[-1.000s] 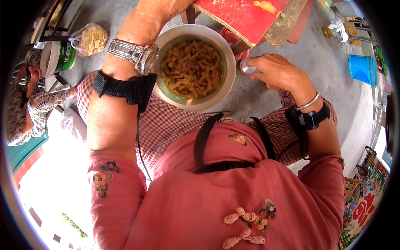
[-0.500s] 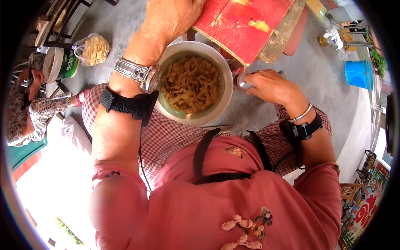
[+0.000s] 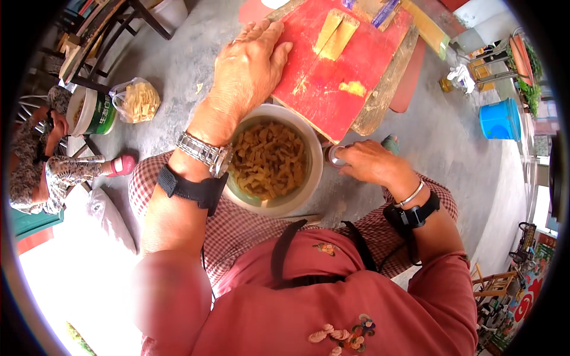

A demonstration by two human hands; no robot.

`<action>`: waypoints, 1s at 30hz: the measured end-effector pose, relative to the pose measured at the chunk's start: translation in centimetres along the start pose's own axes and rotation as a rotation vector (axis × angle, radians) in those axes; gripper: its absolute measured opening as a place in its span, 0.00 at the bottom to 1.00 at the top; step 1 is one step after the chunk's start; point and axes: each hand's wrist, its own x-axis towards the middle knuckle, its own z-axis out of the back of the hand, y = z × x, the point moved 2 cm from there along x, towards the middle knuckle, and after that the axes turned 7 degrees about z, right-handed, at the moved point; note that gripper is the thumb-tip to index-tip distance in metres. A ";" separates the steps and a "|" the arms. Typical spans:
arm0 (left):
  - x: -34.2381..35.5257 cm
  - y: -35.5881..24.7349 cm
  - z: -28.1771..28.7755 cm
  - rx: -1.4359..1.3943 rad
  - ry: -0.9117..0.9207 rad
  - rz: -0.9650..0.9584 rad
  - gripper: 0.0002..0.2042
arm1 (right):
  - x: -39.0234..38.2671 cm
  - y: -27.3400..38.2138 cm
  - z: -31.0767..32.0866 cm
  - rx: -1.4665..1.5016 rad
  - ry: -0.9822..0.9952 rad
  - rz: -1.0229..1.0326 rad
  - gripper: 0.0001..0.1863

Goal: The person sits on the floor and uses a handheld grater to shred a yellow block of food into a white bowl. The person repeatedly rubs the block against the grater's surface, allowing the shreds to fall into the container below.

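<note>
My left hand (image 3: 252, 62) reaches past the bowl to the left edge of a red board (image 3: 317, 80), its fingers stretched out with nothing visible in them. Two flat yellow-brown pieces (image 3: 337, 34) lie side by side on that board, with a yellow smear nearer to me. Between my arms is a large pale bowl (image 3: 316, 169) full of short brown strips (image 3: 270, 160). To its right, my right hand (image 3: 369, 163) grips a small round silver-coloured object (image 3: 336, 155); most of it is hidden under the fingers.
A worn wooden board (image 3: 380, 110) lies beneath the red one. At left are a bag of yellowish pieces (image 3: 139, 101), a white-and-green bucket (image 3: 98, 113) and another person's hand (image 3: 57, 124). A blue bucket (image 3: 500, 120) stands on the floor at right.
The view has shifted, bringing more of the red board, the two pieces on it and my whole left hand into sight. My right hand keeps its grip on the silver object.
</note>
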 end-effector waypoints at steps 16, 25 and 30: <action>-0.1 0.4 -0.5 0.009 -0.058 -0.016 0.19 | 0.0 0.2 0.0 0.012 0.009 -0.003 0.14; 0.0 0.1 -0.1 -0.032 -0.048 -0.019 0.19 | -0.2 0.3 0.3 0.046 0.000 0.003 0.14; 0.0 0.3 0.0 -0.045 -0.045 -0.028 0.19 | -0.1 0.1 0.0 0.032 -0.028 0.028 0.15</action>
